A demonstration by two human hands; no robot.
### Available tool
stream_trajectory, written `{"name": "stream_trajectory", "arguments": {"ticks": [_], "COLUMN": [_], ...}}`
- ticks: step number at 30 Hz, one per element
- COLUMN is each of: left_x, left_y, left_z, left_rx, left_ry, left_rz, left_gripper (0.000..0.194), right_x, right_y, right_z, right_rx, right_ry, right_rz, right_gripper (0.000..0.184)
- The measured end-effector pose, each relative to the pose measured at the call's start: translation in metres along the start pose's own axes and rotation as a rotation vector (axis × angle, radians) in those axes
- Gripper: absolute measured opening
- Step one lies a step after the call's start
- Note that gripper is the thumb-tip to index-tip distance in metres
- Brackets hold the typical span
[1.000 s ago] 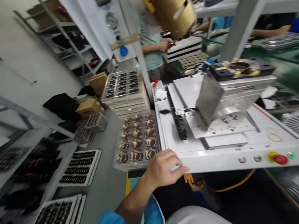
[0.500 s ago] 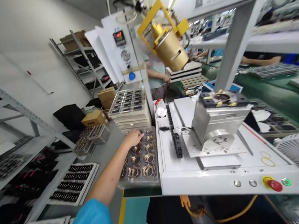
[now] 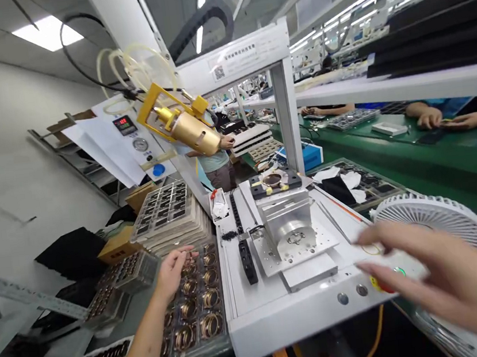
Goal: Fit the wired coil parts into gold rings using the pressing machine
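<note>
My left hand (image 3: 172,274) is closed in a pinch at the far end of a clear plastic tray (image 3: 227,319). Between its fingertips is a gold-coloured metal ring (image 3: 190,256), partly covered by the fingers. More such rings (image 3: 212,325) lie in the tray's pockets. On the right, my right hand (image 3: 433,276) hovers over the front corner of a white machine (image 3: 257,332). Its thumb and fingers are apart, nothing between them, and it is blurred. A thin yellow ring (image 3: 372,249) and tweezers (image 3: 334,220) lie near its fingertips.
A metal fixture with a black ring holder (image 3: 276,181) stands on the machine. A gold cylinder head (image 3: 196,133) hangs above. Stacked trays (image 3: 168,210) stand behind my left hand, a white fan (image 3: 432,215) at right. Co-workers' hands (image 3: 429,117) are at the green bench.
My view has swung right. My right hand has come into view over the machine's right front. My left hand, earlier reaching into the tray, now shows a ring at its fingertips.
</note>
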State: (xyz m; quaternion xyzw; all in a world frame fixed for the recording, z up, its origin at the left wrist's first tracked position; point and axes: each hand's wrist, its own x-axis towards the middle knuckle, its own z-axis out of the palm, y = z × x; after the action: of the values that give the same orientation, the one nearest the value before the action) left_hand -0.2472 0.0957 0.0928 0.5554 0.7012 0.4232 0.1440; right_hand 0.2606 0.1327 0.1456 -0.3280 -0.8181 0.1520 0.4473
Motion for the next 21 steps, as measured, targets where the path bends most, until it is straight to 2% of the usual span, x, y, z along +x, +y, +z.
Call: {"name": "stream_trajectory", "arguments": {"ticks": [3,5,8,10,12,14,18,21], "left_x": [-0.038,-0.062,-0.089,-0.098,-0.099,-0.094,-0.077,-0.065], "left_y": [0.014,0.023,0.033,0.039,0.047,0.060,0.093,0.116], "left_z": [0.014,0.022,0.026,0.025,0.024,0.025,0.034,0.041], "left_rx": [-0.382,-0.606,-0.701,-0.688,-0.639,-0.580,-0.446,-0.311], "left_ry": [0.135,0.240,0.307,0.295,0.272,0.248,0.165,0.101], "left_rz": [-0.147,-0.284,-0.422,-0.430,-0.344,-0.177,0.304,0.621], "left_gripper": [0.065,0.063,0.061,0.060,0.050,0.036,0.016,0.011], "right_x": [0.093,0.139,0.175,0.185,0.192,0.199,0.213,0.219], "right_y": [0.000,0.002,0.001,-0.002,-0.005,-0.008,-0.008,-0.003], "right_z": [-0.003,0.004,0.014,0.014,0.012,0.010,0.013,0.016], "right_rx": [-0.009,-0.039,-0.089,-0.121,-0.151,-0.170,-0.196,-0.168], "right_ry": [0.066,0.040,-0.203,-0.331,-0.373,-0.410,-0.499,-0.496], "right_rz": [-0.216,-0.241,-0.111,-0.052,-0.053,-0.071,-0.108,-0.131], "right_gripper": [0.019,0.019,0.017,0.018,0.020,0.021,0.021,0.020]}}
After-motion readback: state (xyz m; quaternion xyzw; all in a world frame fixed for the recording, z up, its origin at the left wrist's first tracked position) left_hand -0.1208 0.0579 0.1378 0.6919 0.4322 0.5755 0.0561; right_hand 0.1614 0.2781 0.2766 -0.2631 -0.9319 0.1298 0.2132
